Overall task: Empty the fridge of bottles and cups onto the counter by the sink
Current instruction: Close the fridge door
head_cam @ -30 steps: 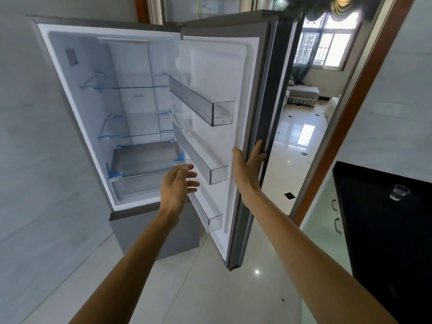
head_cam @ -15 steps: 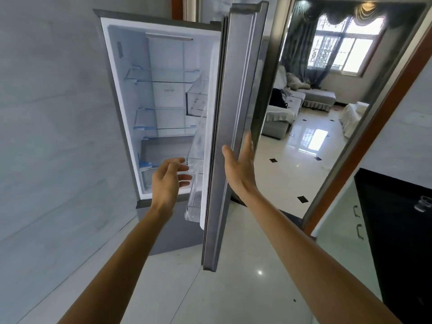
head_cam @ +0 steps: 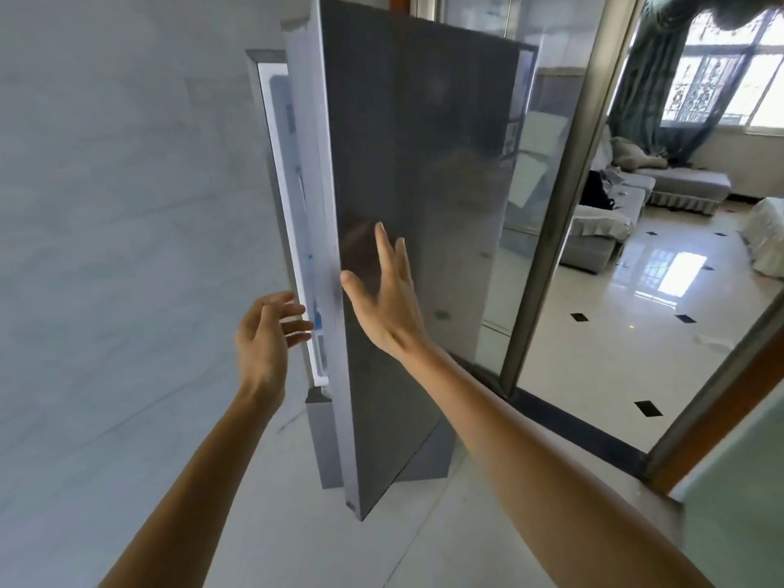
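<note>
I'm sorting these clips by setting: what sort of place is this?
Most likely a home kitchen: a grey fridge door stands by a tiled wall, and a doorway opens onto a living room with sofas.

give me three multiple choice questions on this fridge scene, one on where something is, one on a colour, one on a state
1. Where is the right hand?
A. flat against the outer face of the fridge door
B. inside a door shelf
C. on a drawer handle

2. What colour is the outer face of the fridge door?
A. red
B. dark grey
C. yellow

3. What state is the fridge door in?
A. wide open
B. taken off its hinges
C. nearly shut, with a narrow gap left

Answers:
1 A, the open palm and fingers lie on the door's outer panel.
2 B, the panel is dark grey with a dull shine.
3 C, only a thin strip of the white interior shows beside the door edge, near the empty left hand.
</note>
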